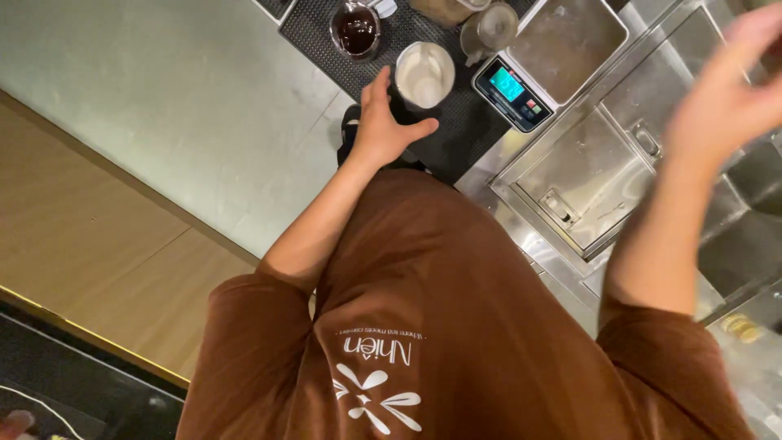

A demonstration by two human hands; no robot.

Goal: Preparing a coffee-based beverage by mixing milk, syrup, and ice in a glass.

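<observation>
At the top middle of the frame, the left hand (381,129) wraps around a cup (423,75) with white stuff inside, on a black mat (456,130). The right hand (721,98), at the upper right, is blurry, open and holds nothing. A small scale (513,94) sits just beside the cup.

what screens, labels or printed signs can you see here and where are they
Scale screen: small lit blue-green rectangle on the black front of a digital scale, right of the white cup.
Shirt print: white lettering and a petal-shaped emblem on the brown shirt, bottom centre.
</observation>
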